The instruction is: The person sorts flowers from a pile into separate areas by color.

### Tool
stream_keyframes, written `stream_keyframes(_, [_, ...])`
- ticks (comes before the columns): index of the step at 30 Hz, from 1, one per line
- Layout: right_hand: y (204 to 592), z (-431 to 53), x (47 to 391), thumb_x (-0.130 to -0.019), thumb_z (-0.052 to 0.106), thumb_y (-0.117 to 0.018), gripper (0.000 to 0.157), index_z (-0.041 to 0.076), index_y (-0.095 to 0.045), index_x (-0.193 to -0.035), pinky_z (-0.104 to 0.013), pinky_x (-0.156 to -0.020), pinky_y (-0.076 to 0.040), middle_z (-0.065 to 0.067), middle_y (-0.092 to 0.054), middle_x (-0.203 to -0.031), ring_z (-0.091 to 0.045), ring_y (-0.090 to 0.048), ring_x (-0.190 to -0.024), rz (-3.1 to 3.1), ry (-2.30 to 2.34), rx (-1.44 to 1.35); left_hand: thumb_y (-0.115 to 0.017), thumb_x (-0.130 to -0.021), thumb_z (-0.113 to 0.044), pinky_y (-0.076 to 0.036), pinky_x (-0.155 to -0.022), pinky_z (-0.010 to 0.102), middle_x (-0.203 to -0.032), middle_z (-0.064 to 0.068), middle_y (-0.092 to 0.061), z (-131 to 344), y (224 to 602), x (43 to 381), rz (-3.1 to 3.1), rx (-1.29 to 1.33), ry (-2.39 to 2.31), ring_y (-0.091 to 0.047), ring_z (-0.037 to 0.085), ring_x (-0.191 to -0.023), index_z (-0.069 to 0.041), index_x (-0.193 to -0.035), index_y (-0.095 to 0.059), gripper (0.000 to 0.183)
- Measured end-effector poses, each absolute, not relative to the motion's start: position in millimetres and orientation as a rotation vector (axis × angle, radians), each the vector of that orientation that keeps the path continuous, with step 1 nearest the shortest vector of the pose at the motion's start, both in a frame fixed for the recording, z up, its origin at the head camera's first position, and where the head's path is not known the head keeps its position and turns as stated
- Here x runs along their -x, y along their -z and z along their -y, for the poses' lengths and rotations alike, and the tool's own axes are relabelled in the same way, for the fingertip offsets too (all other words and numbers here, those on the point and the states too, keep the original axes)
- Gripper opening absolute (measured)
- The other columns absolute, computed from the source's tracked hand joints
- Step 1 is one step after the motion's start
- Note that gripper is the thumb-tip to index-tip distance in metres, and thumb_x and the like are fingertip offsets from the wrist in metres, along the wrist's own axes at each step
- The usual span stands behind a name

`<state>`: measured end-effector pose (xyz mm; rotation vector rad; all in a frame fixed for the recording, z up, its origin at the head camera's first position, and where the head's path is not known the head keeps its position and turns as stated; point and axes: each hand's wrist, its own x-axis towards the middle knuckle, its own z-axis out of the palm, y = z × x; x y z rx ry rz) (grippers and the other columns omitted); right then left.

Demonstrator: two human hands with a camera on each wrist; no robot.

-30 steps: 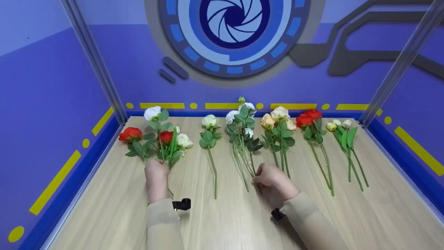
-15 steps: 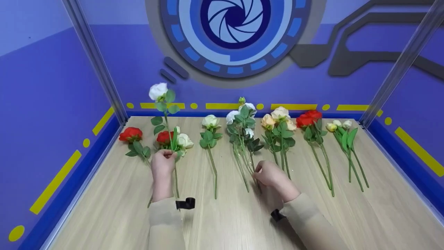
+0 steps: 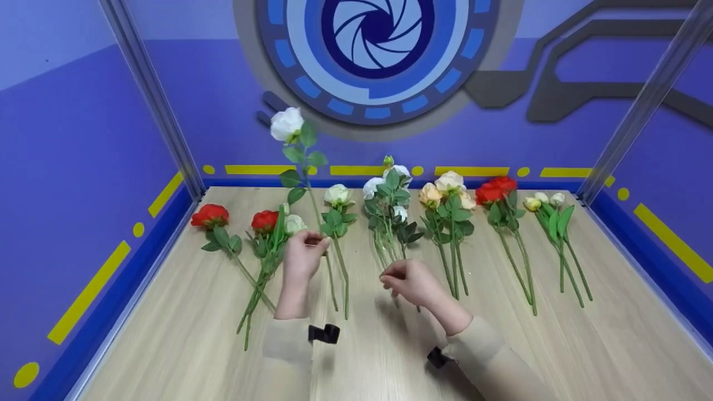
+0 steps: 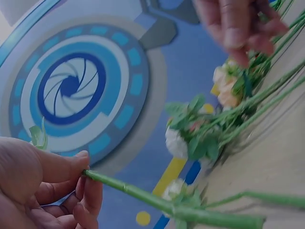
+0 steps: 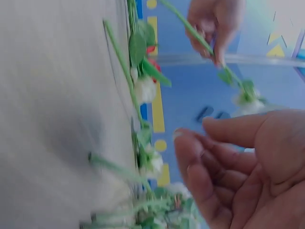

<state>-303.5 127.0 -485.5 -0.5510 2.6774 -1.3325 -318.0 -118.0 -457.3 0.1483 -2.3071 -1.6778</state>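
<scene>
My left hand (image 3: 303, 256) pinches the green stem of a white rose (image 3: 287, 125) between thumb and fingers, and the bloom stands up above the table. In the left wrist view the lower part of that stem (image 4: 143, 194) slants out from the fingertips. My right hand (image 3: 415, 281) hovers over the stems of the white flower bunch (image 3: 392, 192). Its fingers are loosely bent with nothing between them, as the right wrist view of the hand (image 5: 238, 167) shows. Beneath the raised rose lies a single pale green-white rose (image 3: 337, 195) with its stem toward me.
On the left of the wooden table (image 3: 184, 334) lie a red rose (image 3: 210, 215) and a mixed pile with another red rose (image 3: 265, 221). To the right are peach roses (image 3: 449, 182), red roses (image 3: 496, 189) and tulips (image 3: 548, 199). Printed panels (image 3: 189, 111) enclose the table.
My left hand has lifted the white rose off the left pile and carried it up and to the right. My right hand has let go of a stem and shifted slightly left.
</scene>
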Motion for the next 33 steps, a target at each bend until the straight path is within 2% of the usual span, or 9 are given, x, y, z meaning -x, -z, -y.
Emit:
stream_keyframes(5, [488,-115,297,-0.098,0.017,-0.070,0.022,-0.001,-0.078,-0.107,-0.021,-0.055,-0.053,-0.017,-0.079,-0.094,-0.021,-0.074,-0.070,-2.595,1.501,0.654,-0.076,-0.091,-0.005,-0.060,-0.071,0.030,-0.095,0.021,-0.073,88,455,312,2.333,0.001,1.748,-0.070,0.018,-0.074,0.007,-0.100,-0.068,0.017])
stream_keyframes(8, [491,-110,295,-0.098,0.017,-0.071,0.026,-0.005,-0.075,-0.111,-0.024,-0.057,-0.055,-0.020,-0.078,-0.097,-0.020,-0.074,-0.072,-2.546,1.592,0.657,-0.077,-0.091,-0.008,-0.057,-0.067,0.026,-0.092,0.019,-0.073,74,456,309,2.361,0.072,1.765,-0.070,0.016,-0.071,0.005,-0.099,-0.068,0.017])
stream_keyframes(12, [493,-107,293,-0.096,0.011,-0.072,0.021,-0.008,-0.073,-0.105,-0.027,-0.064,-0.060,-0.021,-0.077,-0.092,-0.015,-0.072,-0.069,-2.478,1.700,0.628,-0.077,-0.091,-0.009,-0.054,-0.066,0.024,-0.088,0.016,-0.072,60,459,307,2.373,0.137,1.776,-0.069,0.015,-0.071,0.004,-0.097,-0.068,0.016])
stream_keyframes(16, [492,-108,294,-0.094,0.006,-0.073,0.012,-0.005,-0.071,-0.097,-0.027,-0.063,-0.061,-0.019,-0.076,-0.086,-0.010,-0.069,-0.067,-2.480,1.716,0.597,-0.078,-0.091,-0.013,-0.052,-0.066,0.024,-0.088,0.014,-0.072,56,460,306,2.405,0.141,1.765,-0.066,0.013,-0.072,0.003,-0.098,-0.069,0.019])
stream_keyframes(23, [486,-120,304,-0.096,0.004,-0.070,0.013,-0.009,-0.069,-0.096,-0.043,-0.068,-0.063,-0.022,-0.075,-0.086,-0.011,-0.069,-0.067,-2.514,1.702,0.559,-0.072,-0.097,-0.026,-0.056,-0.069,0.028,-0.094,0.012,-0.074,78,457,313,2.446,-0.022,1.673,-0.069,0.016,-0.076,-0.002,-0.107,-0.071,0.026])
stream_keyframes(28, [487,-134,317,-0.096,0.001,-0.068,0.010,-0.010,-0.068,-0.096,-0.038,-0.067,-0.063,-0.021,-0.073,-0.085,-0.009,-0.065,-0.066,-2.589,1.741,0.385,-0.067,-0.100,-0.020,-0.058,-0.073,0.034,-0.096,0.017,-0.072,113,456,318,2.398,-0.163,1.598,-0.072,0.026,-0.083,0.002,-0.109,-0.070,0.024])
stream_keyframes(33, [493,-143,329,-0.094,-0.002,-0.069,0.006,-0.008,-0.070,-0.092,-0.022,-0.060,-0.057,-0.015,-0.073,-0.079,-0.007,-0.062,-0.061,-2.649,1.789,0.190,-0.065,-0.102,-0.021,-0.053,-0.074,0.031,-0.096,0.015,-0.074,144,460,320,2.394,-0.327,1.567,-0.071,0.028,-0.090,0.002,-0.110,-0.069,0.025])
